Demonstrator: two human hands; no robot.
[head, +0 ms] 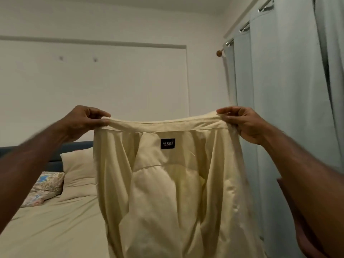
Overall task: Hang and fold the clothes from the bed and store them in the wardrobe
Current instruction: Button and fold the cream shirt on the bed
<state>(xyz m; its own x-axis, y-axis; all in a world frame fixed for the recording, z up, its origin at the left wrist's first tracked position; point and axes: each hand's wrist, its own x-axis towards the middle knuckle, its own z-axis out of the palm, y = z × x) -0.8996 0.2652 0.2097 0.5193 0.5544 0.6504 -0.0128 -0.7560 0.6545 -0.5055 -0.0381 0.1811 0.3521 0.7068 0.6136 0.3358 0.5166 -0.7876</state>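
Two hands are being held up at mid-frame with a cream shirt (167, 183) stretched between them. The collar band is being pinched at its left end by the left hand (83, 121), thumb on top and fingers curled beneath, and at its right end by the right hand (242, 123) in the same closed pinch. The shirt is being hung in the air across the centre and lower centre of the frame, its inside being turned toward the camera, with a dark label (167, 143) reading "NO FUSS" being shown just below the collar. A bed (46, 229) in beige sheets is being seen at the lower left, behind the shirt, with a plain pillow (78, 170) and a floral pillow (44, 187) lying near its dark headboard (55, 157). Grey-blue curtains (288, 90) are being hung down the right side of the frame
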